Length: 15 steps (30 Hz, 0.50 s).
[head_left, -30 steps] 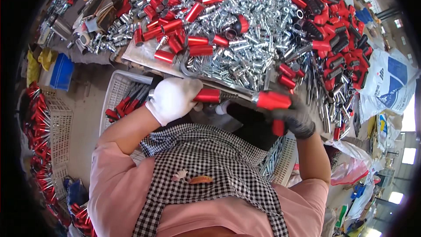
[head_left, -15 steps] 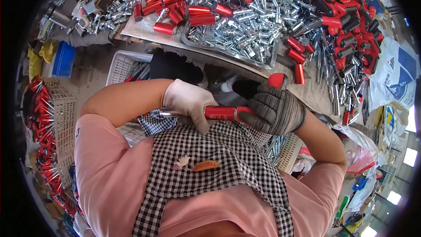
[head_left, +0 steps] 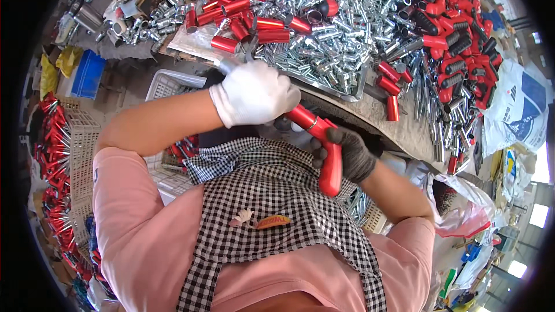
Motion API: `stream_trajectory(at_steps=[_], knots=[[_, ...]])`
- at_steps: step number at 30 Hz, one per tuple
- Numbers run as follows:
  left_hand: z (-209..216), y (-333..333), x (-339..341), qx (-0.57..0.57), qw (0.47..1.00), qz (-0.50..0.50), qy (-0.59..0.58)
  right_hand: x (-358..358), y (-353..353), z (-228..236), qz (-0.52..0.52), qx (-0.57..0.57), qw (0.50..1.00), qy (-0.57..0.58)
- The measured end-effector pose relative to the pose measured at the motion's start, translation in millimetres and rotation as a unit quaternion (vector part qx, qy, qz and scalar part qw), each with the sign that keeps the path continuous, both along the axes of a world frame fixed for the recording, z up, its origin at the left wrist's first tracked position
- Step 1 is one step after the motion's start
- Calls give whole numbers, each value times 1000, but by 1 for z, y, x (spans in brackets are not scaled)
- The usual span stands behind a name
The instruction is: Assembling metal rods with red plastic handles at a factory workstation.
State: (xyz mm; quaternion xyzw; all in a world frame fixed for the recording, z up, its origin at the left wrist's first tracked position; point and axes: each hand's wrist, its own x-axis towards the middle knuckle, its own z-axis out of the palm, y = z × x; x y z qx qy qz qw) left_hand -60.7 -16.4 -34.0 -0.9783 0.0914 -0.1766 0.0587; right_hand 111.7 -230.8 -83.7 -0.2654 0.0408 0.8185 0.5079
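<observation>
A red pistol-shaped tool [head_left: 330, 167] lies slantwise between my hands, its grip end toward me on the right. My left hand [head_left: 254, 93], in a white glove, is wrapped round its red barrel; a silver metal end [head_left: 226, 66] sticks out beyond the glove near the bench edge. My right hand [head_left: 352, 155], in a dark grey glove, is closed on the tool where barrel and grip meet. Part of the barrel is hidden under the white glove. Just beyond my left hand is a metal tray [head_left: 359, 85] heaped with small silver fittings [head_left: 341, 40].
Red sleeves [head_left: 272, 36] lie left of the fittings. Red pistol-shaped bodies with black grips [head_left: 457, 52] are piled at the right, beside metal rods. A white basket [head_left: 163, 88] stands below the bench; a crate [head_left: 87, 156] and red-handled parts [head_left: 52, 156] are at far left.
The tool has turned over: its grip pointed away from me and now points toward me. My left hand has moved up toward the bench; my right hand has shifted down and left.
</observation>
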Motion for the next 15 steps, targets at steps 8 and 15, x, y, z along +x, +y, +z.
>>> stream_trajectory(at_steps=[8,15], knots=[[19,24,10,-300,911,-2,281,15,13,50,-58,400,499,-767],[0,-28,-7,-221,916,156,295,14,-5,30,130,302,555,-764]])
